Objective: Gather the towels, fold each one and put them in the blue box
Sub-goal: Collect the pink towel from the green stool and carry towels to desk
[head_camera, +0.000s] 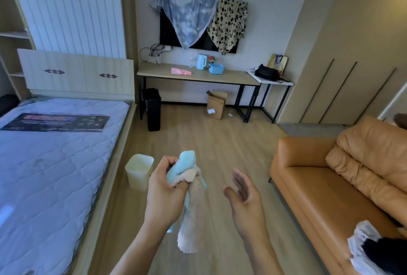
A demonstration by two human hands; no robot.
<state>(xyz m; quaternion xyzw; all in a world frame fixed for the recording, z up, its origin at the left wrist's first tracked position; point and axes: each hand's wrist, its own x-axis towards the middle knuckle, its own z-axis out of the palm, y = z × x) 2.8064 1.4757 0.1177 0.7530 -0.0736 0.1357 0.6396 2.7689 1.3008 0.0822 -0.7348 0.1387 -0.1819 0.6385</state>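
Towels [189, 188] bunched in left hand [164, 188] grip.

Towels: three. The blue towel [187, 161] and beige towel [190, 226] are at lower centre; the pink towel [181, 71] is at upper centre. The blue box [216, 68]: one. Hands: two, left hand [164, 188] and right hand [244, 195]. Tables: two, long table [231, 77] and white table [284, 82]. Bins: two, black bin [152, 109] and cream bin [139, 171]. Draped cloths at top centre: two, grey cloth [189, 14] and spotted cloth [229, 25]. Kettle [201, 61], carton [217, 104], sofa [319, 186], mattress [50, 164]: one each.
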